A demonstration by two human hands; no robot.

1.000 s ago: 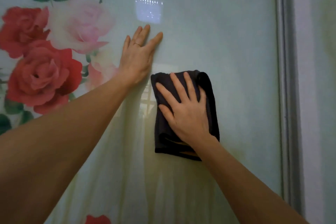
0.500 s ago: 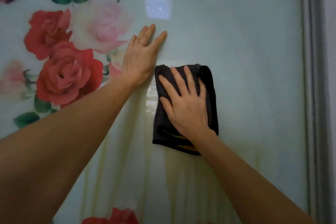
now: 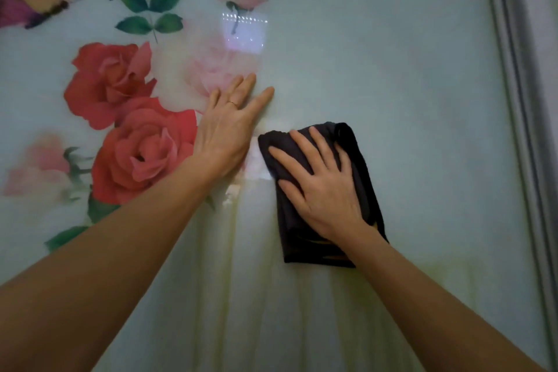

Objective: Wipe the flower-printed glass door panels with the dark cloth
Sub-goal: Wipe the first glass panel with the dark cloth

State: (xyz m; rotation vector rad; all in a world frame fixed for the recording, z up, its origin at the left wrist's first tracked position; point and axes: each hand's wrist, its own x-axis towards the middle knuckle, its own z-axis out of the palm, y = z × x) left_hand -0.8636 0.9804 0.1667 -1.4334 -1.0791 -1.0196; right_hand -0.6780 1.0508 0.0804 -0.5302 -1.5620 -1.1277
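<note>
The right hand [image 3: 326, 190] lay flat on the folded dark cloth [image 3: 357, 145]. Its fingers were straight and spread, pressing the cloth against the glass door panel [image 3: 392, 69]. The left hand [image 3: 226, 136] rested on the glass just beside the cloth, fingers straight and mostly close together. The cloth sat to the right of the printed red roses [image 3: 142, 151].

The step called for:
- even pressure across the whole palm
- overlapping strokes
- moving the bracing hand off wiped glass to avoid smears

The grey door frame [image 3: 513, 100] stood well apart, further right.
</note>
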